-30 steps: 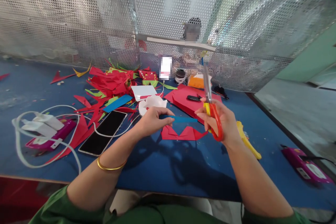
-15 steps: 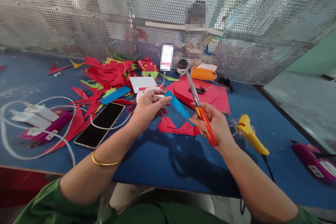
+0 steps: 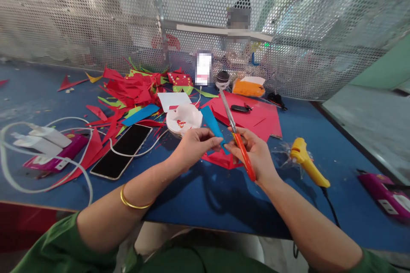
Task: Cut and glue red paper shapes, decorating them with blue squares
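Both hands point(image 3: 199, 147) point(image 3: 253, 149) pinch a blue paper strip point(image 3: 212, 123), the right also gripping orange-handled metal scissors point(image 3: 245, 156); seemingly mid-shaping, needing steady fingertips.

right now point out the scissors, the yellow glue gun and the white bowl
scissors point(image 3: 245, 157): head view, orange handle
yellow glue gun point(image 3: 311, 169): head view, handle
white bowl point(image 3: 173, 122): head view, rim
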`<state>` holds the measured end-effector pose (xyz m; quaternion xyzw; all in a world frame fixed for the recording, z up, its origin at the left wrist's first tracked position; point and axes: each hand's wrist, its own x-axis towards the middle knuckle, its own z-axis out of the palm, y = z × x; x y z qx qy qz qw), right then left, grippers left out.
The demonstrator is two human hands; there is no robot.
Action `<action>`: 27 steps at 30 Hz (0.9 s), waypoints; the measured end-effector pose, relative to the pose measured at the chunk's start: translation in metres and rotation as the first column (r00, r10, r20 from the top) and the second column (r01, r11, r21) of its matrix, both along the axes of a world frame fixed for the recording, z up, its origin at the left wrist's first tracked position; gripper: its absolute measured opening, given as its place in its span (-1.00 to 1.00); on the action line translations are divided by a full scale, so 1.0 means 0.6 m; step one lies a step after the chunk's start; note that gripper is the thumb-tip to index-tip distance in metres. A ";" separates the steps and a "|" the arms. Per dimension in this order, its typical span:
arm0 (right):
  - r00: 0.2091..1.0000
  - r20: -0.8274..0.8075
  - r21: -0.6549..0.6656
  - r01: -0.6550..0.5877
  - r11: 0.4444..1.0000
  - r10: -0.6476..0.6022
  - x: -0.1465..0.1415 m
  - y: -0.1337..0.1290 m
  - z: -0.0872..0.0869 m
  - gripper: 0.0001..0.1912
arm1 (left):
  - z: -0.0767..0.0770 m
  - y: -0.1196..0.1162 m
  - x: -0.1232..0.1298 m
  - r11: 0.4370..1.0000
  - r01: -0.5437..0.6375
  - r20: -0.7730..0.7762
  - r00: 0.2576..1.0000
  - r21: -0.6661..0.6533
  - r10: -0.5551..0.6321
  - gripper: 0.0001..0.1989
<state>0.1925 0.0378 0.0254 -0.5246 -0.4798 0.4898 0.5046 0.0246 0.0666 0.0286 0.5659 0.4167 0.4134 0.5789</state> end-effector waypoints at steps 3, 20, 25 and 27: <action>0.999 0.041 0.071 0.026 0.997 -0.029 0.012 0.005 0.000 -0.41 | 0.004 0.003 -0.002 0.995 -0.097 0.048 0.994 0.039 0.095 -0.79; 0.927 0.370 -0.165 0.002 0.986 0.060 0.052 -0.020 0.012 -0.56 | -0.002 0.002 0.002 0.893 -0.397 0.260 0.904 0.210 0.340 -0.80; 0.990 0.138 -0.072 -0.004 0.997 0.014 0.029 -0.048 -0.027 -0.50 | -0.002 0.006 0.000 0.886 -0.432 0.276 0.883 0.169 0.379 -0.79; 0.983 0.184 -0.050 -0.012 0.999 0.021 0.031 -0.052 -0.040 -0.52 | -0.003 0.009 -0.001 0.887 -0.431 0.282 0.882 0.165 0.377 -0.78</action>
